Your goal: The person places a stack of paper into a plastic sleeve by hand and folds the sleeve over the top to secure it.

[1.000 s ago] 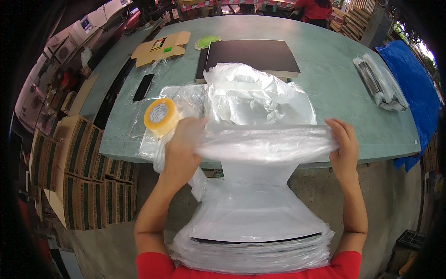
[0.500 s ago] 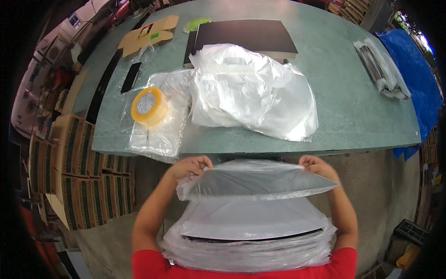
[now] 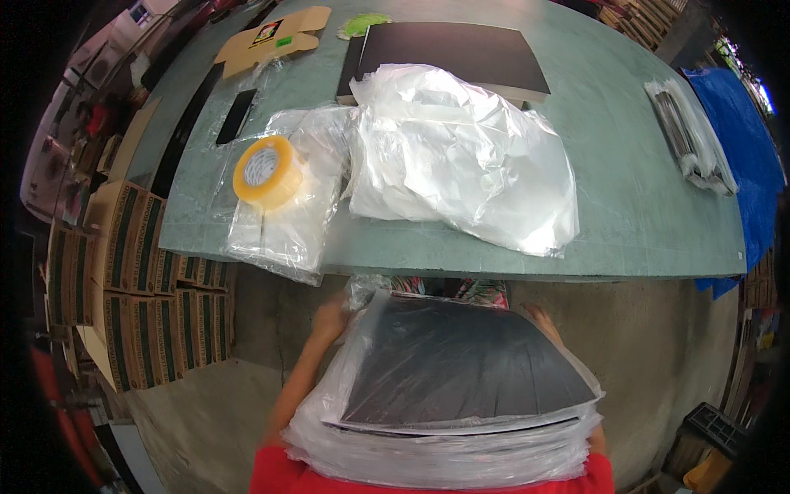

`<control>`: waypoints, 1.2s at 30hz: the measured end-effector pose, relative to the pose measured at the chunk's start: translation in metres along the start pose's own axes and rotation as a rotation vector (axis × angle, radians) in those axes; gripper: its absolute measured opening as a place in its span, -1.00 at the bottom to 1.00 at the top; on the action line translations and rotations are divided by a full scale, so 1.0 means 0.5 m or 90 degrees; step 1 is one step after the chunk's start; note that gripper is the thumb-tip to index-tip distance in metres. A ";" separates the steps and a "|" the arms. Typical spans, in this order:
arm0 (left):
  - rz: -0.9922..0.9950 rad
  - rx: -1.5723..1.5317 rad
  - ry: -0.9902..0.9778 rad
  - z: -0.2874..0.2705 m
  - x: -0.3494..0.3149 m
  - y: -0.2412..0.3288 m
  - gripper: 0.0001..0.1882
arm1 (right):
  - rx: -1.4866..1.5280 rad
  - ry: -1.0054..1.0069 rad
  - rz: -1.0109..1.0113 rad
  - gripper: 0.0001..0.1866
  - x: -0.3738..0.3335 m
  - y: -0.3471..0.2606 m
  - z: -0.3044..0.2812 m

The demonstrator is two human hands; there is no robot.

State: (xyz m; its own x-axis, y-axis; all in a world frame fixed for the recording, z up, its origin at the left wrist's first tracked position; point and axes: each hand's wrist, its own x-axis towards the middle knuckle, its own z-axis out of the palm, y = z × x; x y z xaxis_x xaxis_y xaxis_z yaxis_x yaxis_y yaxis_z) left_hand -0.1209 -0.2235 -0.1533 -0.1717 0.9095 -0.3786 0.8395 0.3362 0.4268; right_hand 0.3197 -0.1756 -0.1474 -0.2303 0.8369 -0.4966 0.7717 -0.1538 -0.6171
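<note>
Close against my body is a stack of clear plastic bags (image 3: 444,461) with flat sheets inside. On top lies a dark sheet in a clear plastic bag (image 3: 469,362), its wide edge toward me. My left hand (image 3: 331,317) is at the bag's far left corner, beside crumpled loose plastic; its fingers are smeared by motion. At the far right edge is my right hand (image 3: 543,321), fingers stretched out along the side and partly hidden by the bag. The stack covers parts of both forearms.
Ahead stands a green table (image 3: 642,222). On it are a large crumpled clear plastic bag (image 3: 461,156), a yellow tape roll (image 3: 267,173) on folded plastic, dark flat boards (image 3: 453,53) and a flattened cardboard box (image 3: 276,41). Stacked cartons (image 3: 132,247) stand left.
The bagged sheet that both hands held up at its far edge now lies flat on the stack, its dark face showing. My hands have moved slightly lower, to its far sides.
</note>
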 end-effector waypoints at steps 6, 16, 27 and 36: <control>0.264 -0.097 0.031 -0.137 -0.229 0.090 -0.41 | 0.466 0.108 -0.348 -0.53 -0.166 0.003 0.025; 0.309 -0.194 -0.033 -0.143 -0.024 0.179 -0.59 | 0.464 0.312 -0.255 -0.29 -0.038 -0.222 -0.026; 0.500 -0.203 0.083 -0.271 -0.093 0.381 -0.69 | 0.475 0.505 -0.286 -0.05 -0.123 -0.253 -0.137; 0.771 -0.254 0.202 -0.374 0.028 0.771 -0.81 | 0.483 0.699 -0.516 -0.08 -0.218 -0.271 -0.531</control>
State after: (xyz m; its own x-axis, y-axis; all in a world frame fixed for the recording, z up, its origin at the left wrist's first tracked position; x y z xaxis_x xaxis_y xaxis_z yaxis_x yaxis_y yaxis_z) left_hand 0.1040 -0.0352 0.1594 0.4191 0.6833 0.5979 0.3459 -0.7290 0.5907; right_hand 0.3975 -0.1064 0.1524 0.3694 0.7320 0.5725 0.1139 0.5758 -0.8096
